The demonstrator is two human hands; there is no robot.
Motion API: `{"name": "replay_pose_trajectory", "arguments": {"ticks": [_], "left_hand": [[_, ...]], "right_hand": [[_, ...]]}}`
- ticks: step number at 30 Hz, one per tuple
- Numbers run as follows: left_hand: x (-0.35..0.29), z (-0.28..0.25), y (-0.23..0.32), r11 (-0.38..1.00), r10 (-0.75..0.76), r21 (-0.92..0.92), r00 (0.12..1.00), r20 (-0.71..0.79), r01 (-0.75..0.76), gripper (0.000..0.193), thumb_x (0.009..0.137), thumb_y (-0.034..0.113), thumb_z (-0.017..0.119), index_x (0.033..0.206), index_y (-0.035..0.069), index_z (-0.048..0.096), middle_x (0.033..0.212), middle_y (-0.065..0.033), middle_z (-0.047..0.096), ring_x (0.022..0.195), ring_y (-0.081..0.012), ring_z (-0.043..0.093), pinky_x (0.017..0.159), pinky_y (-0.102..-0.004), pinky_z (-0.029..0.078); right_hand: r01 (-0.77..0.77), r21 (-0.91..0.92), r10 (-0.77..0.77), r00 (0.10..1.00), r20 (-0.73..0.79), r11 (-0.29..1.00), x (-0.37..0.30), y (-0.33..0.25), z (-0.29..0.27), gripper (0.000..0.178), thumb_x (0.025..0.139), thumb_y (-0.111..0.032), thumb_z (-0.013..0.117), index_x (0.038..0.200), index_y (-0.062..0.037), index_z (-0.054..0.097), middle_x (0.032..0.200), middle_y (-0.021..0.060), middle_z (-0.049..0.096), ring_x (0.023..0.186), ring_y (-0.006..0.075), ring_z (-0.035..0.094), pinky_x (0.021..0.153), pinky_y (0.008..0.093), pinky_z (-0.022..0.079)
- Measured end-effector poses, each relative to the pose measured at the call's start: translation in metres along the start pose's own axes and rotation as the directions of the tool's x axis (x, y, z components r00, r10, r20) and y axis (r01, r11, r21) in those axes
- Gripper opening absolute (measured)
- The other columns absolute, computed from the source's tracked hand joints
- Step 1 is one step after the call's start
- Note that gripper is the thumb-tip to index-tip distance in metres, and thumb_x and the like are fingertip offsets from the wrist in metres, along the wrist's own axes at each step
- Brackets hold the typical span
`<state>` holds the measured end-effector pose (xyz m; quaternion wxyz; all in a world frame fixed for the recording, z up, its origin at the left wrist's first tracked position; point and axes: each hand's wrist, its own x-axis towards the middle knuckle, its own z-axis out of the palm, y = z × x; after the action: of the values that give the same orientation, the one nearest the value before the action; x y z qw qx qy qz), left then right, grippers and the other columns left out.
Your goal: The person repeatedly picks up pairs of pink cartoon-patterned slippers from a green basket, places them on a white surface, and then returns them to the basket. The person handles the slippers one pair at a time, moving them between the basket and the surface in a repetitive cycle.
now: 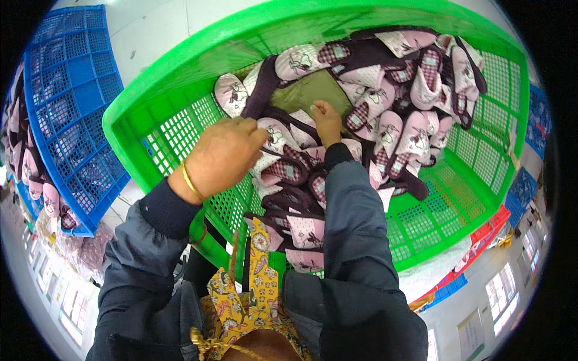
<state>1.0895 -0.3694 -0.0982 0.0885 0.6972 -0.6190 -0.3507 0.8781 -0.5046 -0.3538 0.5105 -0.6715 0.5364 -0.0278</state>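
Mostly toward 1 o'clock, in a jumbled heap: pink-and-white cloth slippers [388, 133] with dark purple edging, checked linings and printed figures, inside a large bright-green perforated plastic basket [183, 52]. Amid them at 12 o'clock, partly covered: a flat olive-green sheet [301, 93]. Over its lower edge, toward 1 o'clock: the right hand [326, 123], fingers curled in, thumb close to them; cannot tell any grip on the sheet. At 10 o'clock, beside the heap: the left hand [223, 153], back turned up, half closed, fingers toward 3 o'clock; cannot tell anything held beneath. Around its wrist: a thin gold-coloured bangle [191, 180]. Farther out at 10 o'clock: a blue plastic mesh crate [81, 72]; past it at 9 o'clock, more pink slippers [51, 198]. Between 3 and 4 o'clock, beyond the basket: a red plastic crate [487, 228]. At 6 o'clock, between dark padded sleeves [355, 216]: yellow flower-patterned fabric [261, 289].
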Motion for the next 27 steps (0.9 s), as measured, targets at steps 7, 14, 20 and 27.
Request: {"name": "replay_pose_trajectory", "arguments": {"ticks": [7,14,20,27], "left_hand": [[-0.002,-0.009,0.004,0.999,0.013,-0.033,0.999,-0.043,-0.014,0.02,0.074,0.013,0.065,0.09,0.006,0.055,0.084,-0.0091,0.054,0.081,-0.0279,0.056,0.071,-0.0386,0.046],[-0.004,-0.007,0.007,0.997,0.04,-0.061,0.999,0.013,-0.04,0.025,0.072,0.014,0.067,0.091,0.007,0.053,0.081,-0.0083,0.051,0.079,-0.0274,0.054,0.069,-0.0387,0.045],[-0.004,0.0,0.005,0.998,0.04,-0.045,0.997,0.06,-0.038,0.025,0.073,0.017,0.068,0.089,0.006,0.051,0.084,-0.0097,0.052,0.082,-0.0287,0.056,0.07,-0.0396,0.046],[0.007,0.048,-0.013,0.974,0.064,0.167,0.891,0.449,-0.155,0.016,0.079,0.02,0.059,0.088,0.006,0.06,0.083,-0.0109,0.059,0.079,-0.0297,0.061,0.068,-0.0427,0.049]], "right_hand": [[0.062,-0.213,-0.128,0.941,-0.312,0.975,0.089,-0.039,0.05,0.055,0.069,-0.021,0.075,0.114,0.0041,0.055,0.117,0.024,0.056,0.109,0.037,0.053,0.093,0.0443,0.042],[0.387,-0.636,-0.602,0.783,-0.156,0.668,0.112,-0.032,0.027,0.034,0.071,-0.032,0.07,0.097,-0.01,0.067,0.111,0.0069,0.06,0.114,0.0318,0.047,0.095,0.0466,0.038],[0.44,-0.428,-0.524,0.847,-0.095,0.789,0.075,-0.039,0.0,0.029,0.08,-0.031,0.066,0.089,-0.0033,0.06,0.09,0.0191,0.061,0.083,0.0381,0.057,0.074,0.0473,0.043],[0.013,0.002,-0.011,0.943,-0.333,1.0,-0.03,-0.064,-0.023,0.034,0.089,-0.027,0.064,0.077,0.0018,0.05,0.065,0.0096,0.047,0.06,0.0184,0.039,0.057,0.0336,0.037]]}}
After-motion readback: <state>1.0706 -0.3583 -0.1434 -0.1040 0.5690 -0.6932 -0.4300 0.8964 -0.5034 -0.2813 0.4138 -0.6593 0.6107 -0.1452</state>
